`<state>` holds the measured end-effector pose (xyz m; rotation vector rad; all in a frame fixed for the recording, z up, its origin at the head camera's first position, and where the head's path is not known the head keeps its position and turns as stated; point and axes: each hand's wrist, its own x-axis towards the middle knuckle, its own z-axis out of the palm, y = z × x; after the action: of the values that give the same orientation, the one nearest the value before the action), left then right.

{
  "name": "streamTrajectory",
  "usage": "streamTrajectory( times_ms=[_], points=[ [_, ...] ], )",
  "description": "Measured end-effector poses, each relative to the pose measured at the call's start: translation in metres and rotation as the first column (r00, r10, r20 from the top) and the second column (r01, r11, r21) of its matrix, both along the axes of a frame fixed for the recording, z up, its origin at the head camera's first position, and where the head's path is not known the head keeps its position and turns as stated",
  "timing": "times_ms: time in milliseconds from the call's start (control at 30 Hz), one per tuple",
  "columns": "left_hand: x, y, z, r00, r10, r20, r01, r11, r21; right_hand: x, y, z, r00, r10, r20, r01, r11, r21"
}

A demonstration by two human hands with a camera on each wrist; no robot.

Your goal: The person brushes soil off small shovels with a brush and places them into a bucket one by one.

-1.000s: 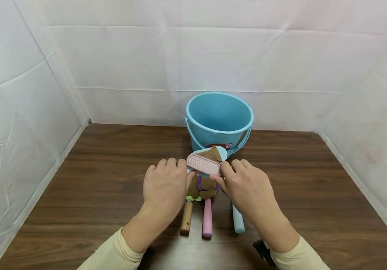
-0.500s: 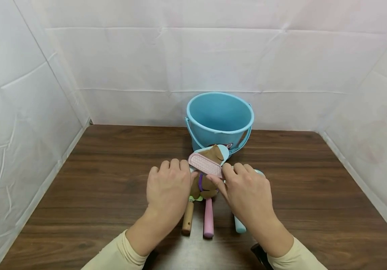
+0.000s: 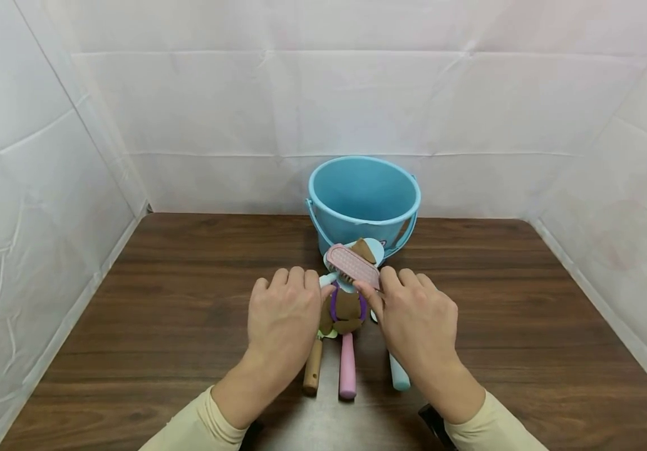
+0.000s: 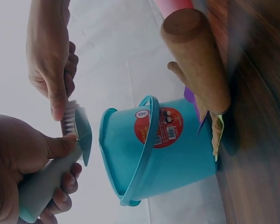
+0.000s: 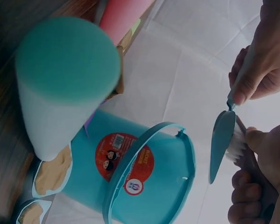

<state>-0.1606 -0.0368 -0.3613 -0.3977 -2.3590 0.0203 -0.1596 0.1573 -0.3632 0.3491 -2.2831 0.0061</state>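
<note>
My left hand [image 3: 286,313] grips the handle [image 4: 51,179] of a small light blue trowel [image 3: 376,249], held up in front of the bucket. Brown clay-like material [image 3: 364,250] shows on its blade. A pink scrubbing brush [image 3: 354,266] is in my right hand [image 3: 419,316], fingers and thumb wrapped about its end. In the left wrist view, the white bristles [image 4: 71,119] press against the blade. The right wrist view shows the blade [image 5: 220,144] from its side, bristles close behind it. My hands partly hide the trowel and brush in the head view.
A light blue bucket [image 3: 365,216] with its handle down stands at the back. Nearer lie tools with a wooden handle [image 3: 312,368], a pink handle [image 3: 347,366] and a light blue handle [image 3: 399,374]. Brown material [image 3: 348,307] covers the purple-edged one. White sheets [image 3: 357,100] enclose the table.
The brush has shifted a little right and up across the trowel blade and tilted, so its bristles now show. My left hand has moved slightly right, still gripping the trowel.
</note>
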Motion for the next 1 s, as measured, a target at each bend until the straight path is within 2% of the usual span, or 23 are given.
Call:
streamTrajectory(
  times_ms=[233,367,533,633,700,867,1000],
  points=[
    [-0.003,0.001,-0.008,1.0,-0.013,-0.024,0.013,1.0,-0.004,-0.01,0.014,0.0,0.998,-0.064,-0.015,0.063,0.998,-0.023],
    [-0.004,-0.001,-0.008,0.998,-0.041,-0.039,0.04,0.999,-0.017,-0.015,0.021,0.002,0.998,-0.06,-0.033,0.059,0.998,-0.036],
    [-0.006,-0.002,-0.006,0.994,-0.068,-0.089,0.068,0.998,-0.008,-0.001,0.01,0.01,1.0,0.004,-0.028,-0.005,1.0,-0.007],
    [-0.006,-0.002,-0.006,0.995,-0.062,-0.079,0.062,0.998,0.0,0.009,-0.003,0.008,0.999,0.044,-0.023,-0.043,0.999,0.028],
    [-0.005,-0.001,-0.005,0.996,-0.05,-0.069,0.051,0.999,0.007,0.012,-0.009,0.004,0.999,0.042,-0.03,-0.04,0.998,0.039],
    [-0.003,0.0,-0.003,0.997,-0.034,-0.071,0.036,0.999,0.028,0.009,-0.011,-0.002,0.999,-0.024,-0.043,0.025,0.999,0.043],
    [-0.004,0.0,-0.004,0.997,-0.03,-0.074,0.032,0.999,0.029,0.003,-0.006,-0.006,0.998,-0.027,-0.048,0.029,0.999,0.038]
  ],
)
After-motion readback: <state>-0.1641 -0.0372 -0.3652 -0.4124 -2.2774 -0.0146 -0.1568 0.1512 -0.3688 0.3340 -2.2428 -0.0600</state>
